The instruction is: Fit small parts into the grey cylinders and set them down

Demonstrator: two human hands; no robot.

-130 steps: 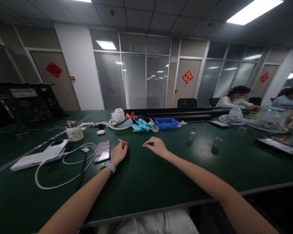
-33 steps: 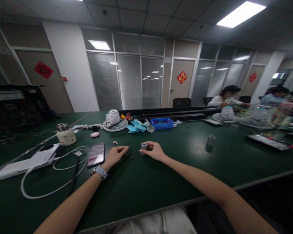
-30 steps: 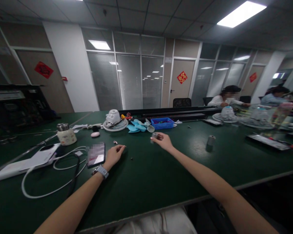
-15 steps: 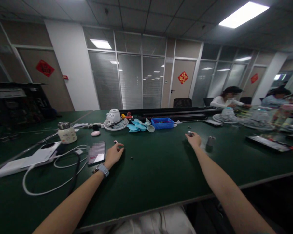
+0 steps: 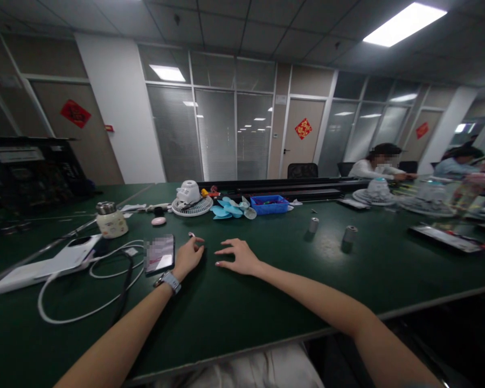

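Observation:
My right hand (image 5: 240, 257) is over the green table, its fingers apart and nothing held. A small dark piece that lay by its fingertips earlier is hidden now. Close by on the left, my left hand (image 5: 189, 255) rests with index finger stretched and thumb apart, holding nothing I can see. Just past its fingers lies a small white thing (image 5: 191, 235) that looks like an earbud. Two grey metal cylinders stand upright to the right: one nearer the middle (image 5: 314, 225), the other metal cylinder (image 5: 350, 234) farther right. A phone (image 5: 160, 254) lies beside my left wrist.
White cable (image 5: 60, 321), a power bank (image 5: 28, 273) and a cream flask (image 5: 112, 224) are on the left. Farther back sit a white fan part (image 5: 188, 196), blue fan blades (image 5: 227, 208) and a blue bin (image 5: 269, 205). A person (image 5: 382, 161) works at the far right.
My right hand carried a metal cylinder to the right, set it upright beside the other one, let go and came back left, fingers spread. My left hand stayed near the phone, its fingers loosening.

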